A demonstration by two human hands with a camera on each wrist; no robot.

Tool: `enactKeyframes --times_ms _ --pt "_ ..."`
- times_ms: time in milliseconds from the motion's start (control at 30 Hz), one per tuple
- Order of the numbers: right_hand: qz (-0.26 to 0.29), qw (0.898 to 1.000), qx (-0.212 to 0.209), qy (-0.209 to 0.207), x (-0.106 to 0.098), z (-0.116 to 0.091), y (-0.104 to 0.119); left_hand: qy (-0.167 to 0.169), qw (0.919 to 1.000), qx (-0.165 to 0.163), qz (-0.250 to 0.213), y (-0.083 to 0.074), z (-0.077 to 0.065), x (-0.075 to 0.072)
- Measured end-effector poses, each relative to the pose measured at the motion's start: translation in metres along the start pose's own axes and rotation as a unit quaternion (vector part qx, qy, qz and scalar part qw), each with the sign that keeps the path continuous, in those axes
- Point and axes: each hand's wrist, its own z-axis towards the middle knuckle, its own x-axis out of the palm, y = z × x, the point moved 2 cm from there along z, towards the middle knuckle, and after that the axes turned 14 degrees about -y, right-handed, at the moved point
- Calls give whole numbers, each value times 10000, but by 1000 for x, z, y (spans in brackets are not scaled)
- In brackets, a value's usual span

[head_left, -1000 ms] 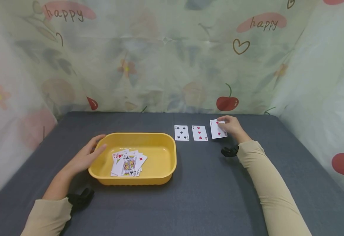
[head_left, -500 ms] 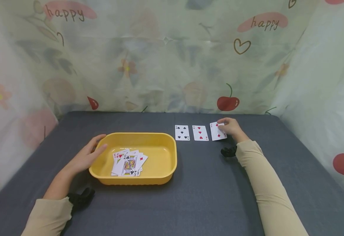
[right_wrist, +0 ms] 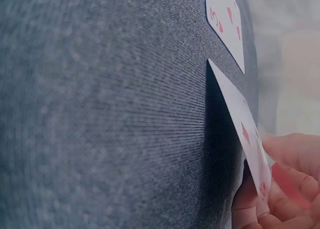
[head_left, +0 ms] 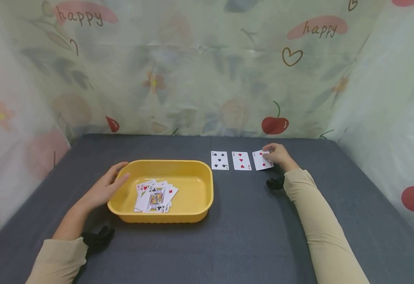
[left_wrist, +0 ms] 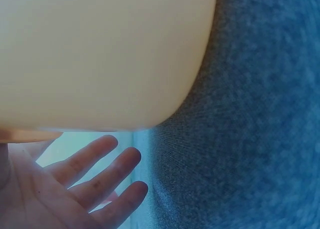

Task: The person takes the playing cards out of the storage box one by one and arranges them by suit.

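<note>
Head view: a diamonds playing card [head_left: 259, 161] is pinched at its right side by the thumb and fingers of the right hand [head_left: 280, 156], near the far edge of a dark grey tablecloth [head_left: 228, 236]. In the right wrist view it is tilted, part of its near edge raised over a shadow; its rank cannot be told, as its face is partly covered. To its left, just beside it but apart, the 3 of hearts [head_left: 241, 161] is laid face up, followed by the 5 of spades [head_left: 220, 160]. The left rim of a yellow tray [head_left: 178, 218] is touched by the left hand [head_left: 100, 190], its thumb laid across the rim; in the left wrist view 3 fingers are held straight and spread outside the wall. Inside the tray, a fanned pile of face-up cards [head_left: 141, 202] is topped by the king of clubs [head_left: 156, 198]. Behind the tablecloth, a curtain [head_left: 200, 86] is hung, printed with cherries, flowers and the word "happy".
</note>
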Motion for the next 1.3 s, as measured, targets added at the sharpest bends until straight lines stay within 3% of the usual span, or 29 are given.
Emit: enactKeyframes --times_ms 467,667,833,1033,1300 --pt "-251 9991 334 -121 -4 -2 -2 -26 10000 32 14 -2 -1 0" --pt "-17 9996 239 162 -7 -6 9 -7 10000 35 9 -3 -1 -1" --pt "522 9965 -192 623 -9 -17 34 -2 10000 62 -5 -3 -1 -1" --pt "1229 9822 -836 1147 -5 -37 75 -25 10000 92 -4 -3 -2 -2" --pt "1255 9673 -1512 1603 15 -71 133 -25 9999 152 -22 -3 -2 -2"
